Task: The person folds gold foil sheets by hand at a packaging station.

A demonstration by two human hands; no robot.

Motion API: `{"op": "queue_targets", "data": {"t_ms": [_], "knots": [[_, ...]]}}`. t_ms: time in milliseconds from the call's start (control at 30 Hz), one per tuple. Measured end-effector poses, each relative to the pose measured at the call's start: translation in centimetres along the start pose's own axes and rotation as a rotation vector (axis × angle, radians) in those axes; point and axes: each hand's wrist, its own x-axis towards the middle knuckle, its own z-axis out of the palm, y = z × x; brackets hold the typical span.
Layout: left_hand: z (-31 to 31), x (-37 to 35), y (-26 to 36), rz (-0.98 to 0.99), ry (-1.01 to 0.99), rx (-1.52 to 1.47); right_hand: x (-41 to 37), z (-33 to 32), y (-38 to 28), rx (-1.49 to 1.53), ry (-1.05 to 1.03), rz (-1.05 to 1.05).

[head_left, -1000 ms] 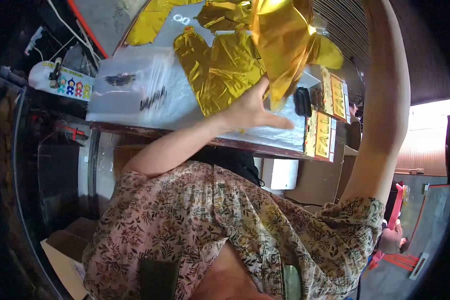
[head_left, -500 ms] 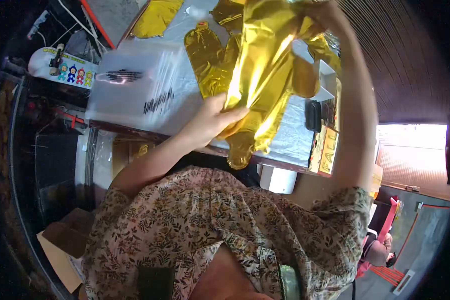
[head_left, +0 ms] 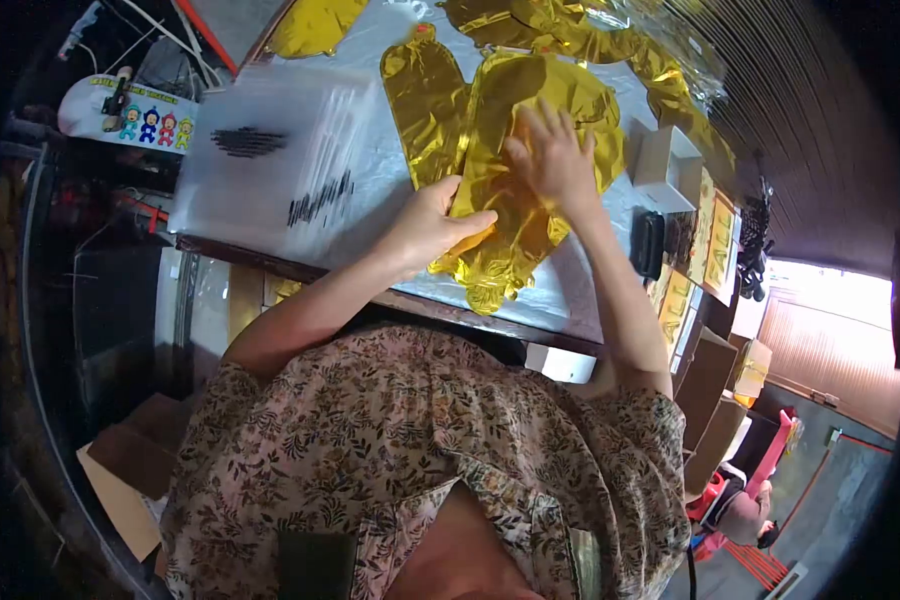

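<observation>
A flat, shiny gold foil balloon (head_left: 510, 100) lies on the silvery table covering, its lower end near the table's front edge. My left hand (head_left: 425, 230) grips its left edge, thumb on top of the foil. Over the middle of the same balloon, my right hand (head_left: 558, 165) is open with fingers spread, slightly blurred, palm toward the foil. Another gold foil balloon (head_left: 420, 90) lies partly beneath it on the left. More gold foil (head_left: 590, 40) is strewn along the far side.
To the left lies a stack of clear plastic bags (head_left: 270, 190) with dark print. On the right are a white open box (head_left: 670, 170), a black case (head_left: 648, 245) and printed boxes (head_left: 715, 245). A person (head_left: 745, 515) is at the far lower right.
The gold foil balloon has come down from being held up and now lies flat. My right hand has released its far end and moved down onto its middle; my left hand keeps its grip.
</observation>
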Motion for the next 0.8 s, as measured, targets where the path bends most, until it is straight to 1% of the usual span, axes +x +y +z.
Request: {"op": "queue_targets", "data": {"t_ms": [33, 67, 133, 167, 200, 233, 267, 300, 333, 400, 433, 500, 633, 800], "knots": [[0.0, 0.0, -0.1, 0.034, -0.006, 0.034, -0.9, 0.3, -0.7, 0.046, -0.088, 0.015], [-0.2, 0.0, -0.1, 0.021, -0.006, 0.035, -1.6, 0.9, -1.0, 0.052, -0.097, 0.021], [-0.7, 0.4, 0.1, -0.01, -0.064, 0.219, -3.0, 1.9, -1.3, 0.145, -0.024, 0.025], [-1.0, -0.3, 4.7, -0.2, -0.147, 0.57, -3.2, 2.2, -1.3, 0.152, -0.017, 0.032], [-2.2, 0.0, 4.5, -0.137, -0.154, 0.746, -3.3, 2.2, -1.3, 0.16, -0.04, 0.038], [-2.9, 0.0, 4.7, -0.098, -0.059, 0.691, -3.3, 2.2, -1.3, 0.161, 0.008, 0.016], [-4.7, 1.5, 3.4, 0.113, -0.027, 0.788, -3.6, 2.4, -1.3, 0.166, 0.052, -0.004], [-5.8, 2.2, 3.0, 0.423, 0.069, 0.857, -3.5, 3.0, -1.1, 0.154, 0.065, -0.01], [-6.4, 3.0, 3.6, 0.471, 0.081, 0.905, -3.5, 3.6, -0.9, 0.153, 0.099, -0.031], [-8.0, 5.8, 2.7, 0.833, -0.028, 1.066, -3.5, 3.8, -0.9, 0.17, 0.098, -0.034], [-8.0, 6.0, 2.3, 0.824, -0.024, 1.064, -3.6, 3.8, -0.8, 0.174, 0.089, -0.038], [-7.9, 6.3, 1.5, 0.791, -0.111, 1.128, -3.5, 4.0, -0.7, 0.185, 0.101, -0.035], [-7.8, 6.3, 0.6, 0.79, -0.105, 1.147, -3.6, 3.8, -0.9, 0.217, 0.09, -0.033], [-7.8, 6.3, 0.5, 0.84, -0.073, 1.134, -3.7, 3.8, -1.4, 0.218, 0.091, -0.045]]}}
